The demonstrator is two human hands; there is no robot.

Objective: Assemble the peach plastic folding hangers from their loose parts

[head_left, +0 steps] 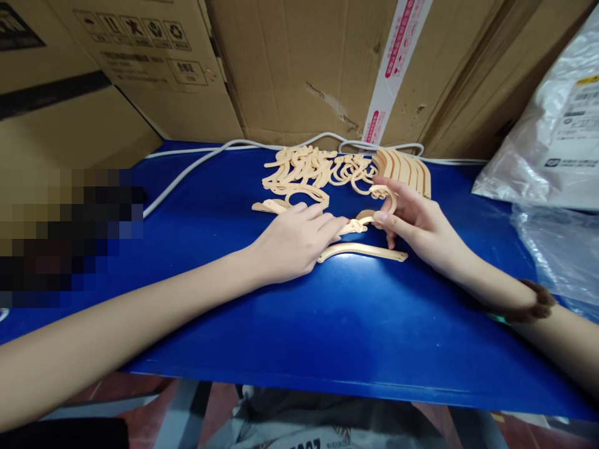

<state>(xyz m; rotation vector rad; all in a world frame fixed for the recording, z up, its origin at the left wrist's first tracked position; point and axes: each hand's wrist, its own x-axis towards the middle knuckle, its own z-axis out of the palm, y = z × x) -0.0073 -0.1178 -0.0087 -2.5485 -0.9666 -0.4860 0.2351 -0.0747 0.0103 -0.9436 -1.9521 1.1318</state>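
My right hand (pixel 418 221) pinches a beige curved hook (pixel 392 202), like a clothes-hanger hook, between thumb and fingers. My left hand (pixel 299 240) reaches over from the left, its fingers closed on a beige hanger piece (pixel 353 227) that meets the lower end of the hook. Part of that piece is hidden under the left fingers. In front of both hands lies a loose, gently curved hanger arm (pixel 365 249). Other beige arms (pixel 269 206) lie just beyond the left hand.
Behind the hands spreads a pile of beige hanger parts (pixel 304 165), with a neat stack of curved arms (pixel 407 171) at its right. A white cable (pixel 224 148) runs along the back of the blue table (pixel 281 337). Cardboard boxes (pixel 299 68) stand behind; plastic packaging (pixel 547 137) lies right.
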